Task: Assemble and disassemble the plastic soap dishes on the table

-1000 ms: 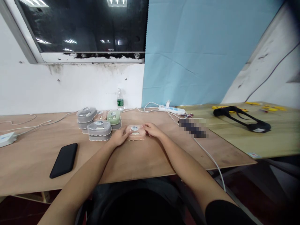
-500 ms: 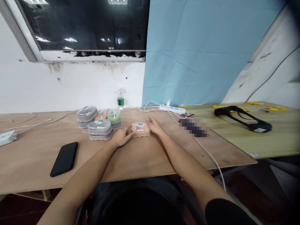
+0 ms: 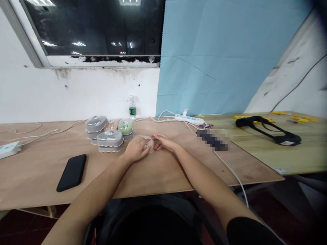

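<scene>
A small pink lidded box [image 3: 150,145] lies on the wooden table [image 3: 158,170] in front of me, mostly covered by my hands. My left hand [image 3: 138,148] lies over its top and left side with fingers curled round it. My right hand [image 3: 163,142] presses against its right end, fingers bent on it. Just to the left stands a cluster of similar boxes: a grey stack in front [image 3: 110,141], a grey stack behind [image 3: 96,126], a green one [image 3: 125,128] and a pink one [image 3: 111,125].
A black phone [image 3: 72,172] lies at the near left. A water bottle [image 3: 131,108] stands by the wall. A white power strip [image 3: 189,119] with cables, a white adapter [image 3: 9,149] at far left, and a black strap [image 3: 268,129] on the right-hand table.
My left hand has moved from the box's left side onto its top, covering it. The box has shifted slightly left, and my right hand followed, staying at its right end.
</scene>
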Tool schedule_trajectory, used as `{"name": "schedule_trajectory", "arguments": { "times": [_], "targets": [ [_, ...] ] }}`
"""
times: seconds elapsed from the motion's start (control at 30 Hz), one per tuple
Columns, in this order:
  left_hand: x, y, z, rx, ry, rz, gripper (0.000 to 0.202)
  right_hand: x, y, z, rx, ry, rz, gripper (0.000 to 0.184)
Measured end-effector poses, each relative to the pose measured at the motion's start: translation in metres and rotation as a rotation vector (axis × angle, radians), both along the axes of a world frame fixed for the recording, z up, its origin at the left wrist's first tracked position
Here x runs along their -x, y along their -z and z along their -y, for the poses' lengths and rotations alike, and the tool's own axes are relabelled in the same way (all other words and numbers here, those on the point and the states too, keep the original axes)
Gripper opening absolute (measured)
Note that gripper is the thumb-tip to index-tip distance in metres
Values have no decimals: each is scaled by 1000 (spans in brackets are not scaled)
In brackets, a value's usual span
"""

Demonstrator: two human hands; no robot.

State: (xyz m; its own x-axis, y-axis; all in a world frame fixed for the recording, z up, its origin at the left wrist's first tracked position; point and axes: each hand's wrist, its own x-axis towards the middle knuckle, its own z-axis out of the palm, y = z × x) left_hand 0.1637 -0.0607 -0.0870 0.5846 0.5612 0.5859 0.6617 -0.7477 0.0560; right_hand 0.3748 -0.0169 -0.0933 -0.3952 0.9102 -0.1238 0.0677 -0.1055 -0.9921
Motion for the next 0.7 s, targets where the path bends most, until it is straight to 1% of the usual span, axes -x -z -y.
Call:
{"name": "schedule_trajectory", "arguments": {
  "times": [0.03,0.1,0.23,0.33,0.4,0.47,0.57,0.63,0.7],
  "targets": [
    [-3,0,1,-29,23,-26,38,0,-2,2,31,-17,-31,35],
    [-8,0,2,-33,22,-65,39,1,-5,4,54,-14,-35,35],
    [-9,-1,5,37,-26,-94,52,-2,-2,1,33,14,74,32],
    [-7,-4,7,83,8,-118,61,-3,1,-2,22,-3,122,31],
    [-6,-6,9,112,23,-130,59,-3,2,-1,21,-20,123,31],
    [-7,-7,10,132,-9,-126,55,-1,2,0,22,-36,115,31],
    [-10,-3,8,139,-111,-94,50,2,2,2,18,-21,102,34],
    [-10,1,5,137,-153,-73,52,4,3,1,8,3,94,33],
    [-9,4,2,138,-170,-66,57,4,5,0,-1,19,94,31]
  ]
}}
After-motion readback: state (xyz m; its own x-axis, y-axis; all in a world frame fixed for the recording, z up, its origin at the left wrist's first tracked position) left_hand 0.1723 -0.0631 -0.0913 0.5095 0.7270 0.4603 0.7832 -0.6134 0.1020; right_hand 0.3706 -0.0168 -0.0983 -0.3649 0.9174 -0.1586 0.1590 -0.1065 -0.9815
